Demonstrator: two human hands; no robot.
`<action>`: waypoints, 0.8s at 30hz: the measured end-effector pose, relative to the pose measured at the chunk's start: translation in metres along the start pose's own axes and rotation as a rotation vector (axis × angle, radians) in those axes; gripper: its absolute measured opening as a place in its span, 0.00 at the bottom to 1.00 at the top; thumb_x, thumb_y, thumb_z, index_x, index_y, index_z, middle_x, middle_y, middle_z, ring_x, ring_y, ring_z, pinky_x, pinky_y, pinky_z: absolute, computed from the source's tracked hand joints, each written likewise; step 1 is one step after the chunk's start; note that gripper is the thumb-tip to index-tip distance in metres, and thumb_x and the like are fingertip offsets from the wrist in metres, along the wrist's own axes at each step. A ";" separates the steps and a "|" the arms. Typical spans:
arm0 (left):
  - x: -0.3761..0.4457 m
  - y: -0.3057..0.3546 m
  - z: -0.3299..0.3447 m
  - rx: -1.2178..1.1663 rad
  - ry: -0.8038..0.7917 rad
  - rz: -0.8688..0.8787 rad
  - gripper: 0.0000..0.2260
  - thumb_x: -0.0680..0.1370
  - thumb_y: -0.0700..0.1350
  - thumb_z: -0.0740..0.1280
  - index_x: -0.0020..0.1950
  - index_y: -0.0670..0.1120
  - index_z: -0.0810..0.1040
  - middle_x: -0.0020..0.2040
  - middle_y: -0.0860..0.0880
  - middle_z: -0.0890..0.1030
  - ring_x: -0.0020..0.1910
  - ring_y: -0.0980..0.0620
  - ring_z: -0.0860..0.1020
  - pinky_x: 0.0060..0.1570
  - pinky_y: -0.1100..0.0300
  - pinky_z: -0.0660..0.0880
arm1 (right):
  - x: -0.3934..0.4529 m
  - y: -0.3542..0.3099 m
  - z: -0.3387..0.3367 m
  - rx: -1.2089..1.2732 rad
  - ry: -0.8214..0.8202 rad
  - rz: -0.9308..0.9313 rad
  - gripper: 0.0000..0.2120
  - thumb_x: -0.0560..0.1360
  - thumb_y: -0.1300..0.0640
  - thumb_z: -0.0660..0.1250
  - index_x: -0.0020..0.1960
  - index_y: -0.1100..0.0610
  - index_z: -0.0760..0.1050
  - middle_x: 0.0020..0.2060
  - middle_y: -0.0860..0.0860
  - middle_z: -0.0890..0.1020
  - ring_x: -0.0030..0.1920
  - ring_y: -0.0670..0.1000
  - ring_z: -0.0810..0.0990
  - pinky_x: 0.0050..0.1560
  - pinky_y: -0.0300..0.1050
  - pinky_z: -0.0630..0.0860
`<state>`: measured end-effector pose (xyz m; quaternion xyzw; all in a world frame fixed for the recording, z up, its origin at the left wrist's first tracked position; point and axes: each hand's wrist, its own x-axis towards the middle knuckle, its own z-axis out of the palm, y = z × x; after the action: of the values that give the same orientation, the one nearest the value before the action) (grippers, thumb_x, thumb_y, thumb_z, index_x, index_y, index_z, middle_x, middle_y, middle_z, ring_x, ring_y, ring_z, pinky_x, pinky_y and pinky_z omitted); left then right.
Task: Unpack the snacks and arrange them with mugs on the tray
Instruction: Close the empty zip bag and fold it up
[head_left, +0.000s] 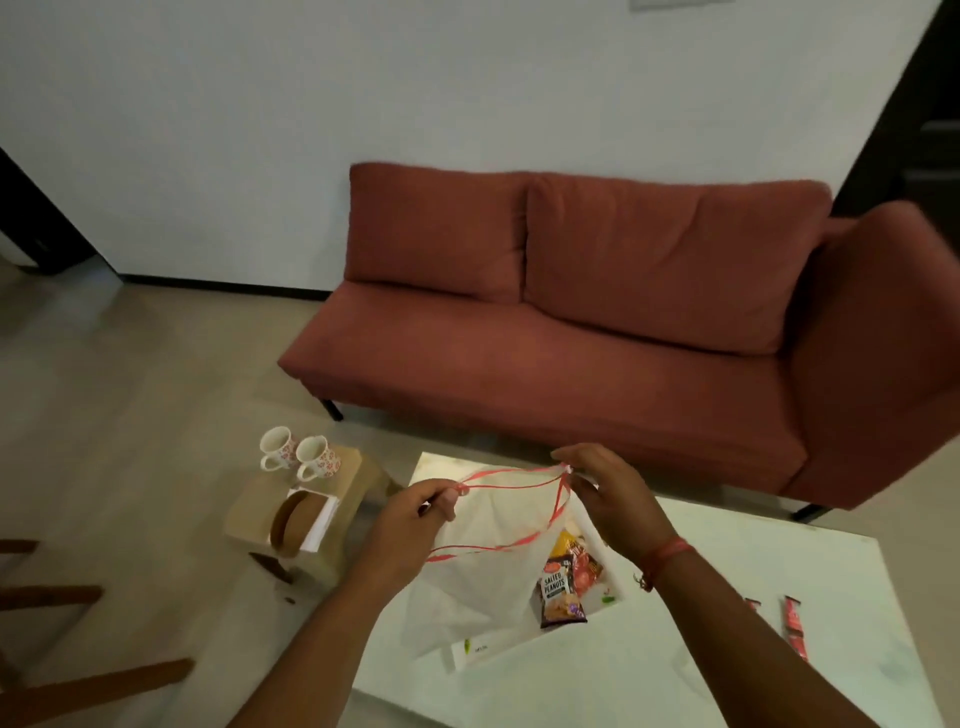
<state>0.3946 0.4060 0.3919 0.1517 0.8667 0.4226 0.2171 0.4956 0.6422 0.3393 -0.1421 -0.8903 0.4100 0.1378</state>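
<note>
Right now both hands hold the mouth of the thin white plastic bag with red drawstring rim (483, 566) spread wide over the white glossy desk (675, 623). The left hand (415, 512) pinches the rim at centre-left of the frame; the right hand (602, 493) pinches the opposite side of the rim, a little higher and to the right. The opening's long axis runs roughly left to right between them.

Below the right hand, at the bag's right edge, lies a dark salted-peanuts packet (561, 592), with orange and red snack packets (579, 556) just behind it; whether they sit inside the bag or just beside it I cannot tell. The right hand looks nearer to them, so it would likely do the reaching.

Red snack bars (795, 626) lie on the desk at lower right. Two white floral mugs (298, 454) stand on a low wooden side table (343, 499) left of centre, near a round brown tray (291, 522) propped upright.
</note>
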 end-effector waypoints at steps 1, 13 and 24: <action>-0.003 0.005 -0.008 0.009 0.004 0.011 0.12 0.81 0.55 0.61 0.44 0.53 0.80 0.49 0.61 0.80 0.48 0.55 0.78 0.47 0.63 0.77 | -0.001 -0.005 -0.005 0.006 0.000 -0.005 0.14 0.78 0.62 0.66 0.61 0.50 0.78 0.56 0.43 0.80 0.56 0.43 0.78 0.59 0.43 0.77; -0.001 0.040 -0.053 -0.234 -0.099 0.210 0.15 0.82 0.47 0.62 0.37 0.48 0.79 0.24 0.54 0.73 0.25 0.57 0.67 0.25 0.68 0.66 | -0.033 -0.064 -0.039 -0.041 0.157 -0.069 0.12 0.74 0.68 0.69 0.46 0.51 0.81 0.43 0.45 0.82 0.45 0.44 0.79 0.46 0.42 0.77; 0.029 0.045 -0.067 0.192 -0.088 0.561 0.09 0.79 0.46 0.67 0.58 0.48 0.80 0.56 0.51 0.79 0.55 0.53 0.76 0.60 0.54 0.73 | -0.062 -0.123 -0.051 -0.252 0.324 0.008 0.08 0.72 0.61 0.73 0.41 0.48 0.80 0.37 0.42 0.82 0.40 0.43 0.80 0.41 0.44 0.78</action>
<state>0.3397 0.4011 0.4572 0.4233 0.8168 0.3752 0.1140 0.5540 0.5776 0.4581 -0.2257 -0.9003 0.2675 0.2587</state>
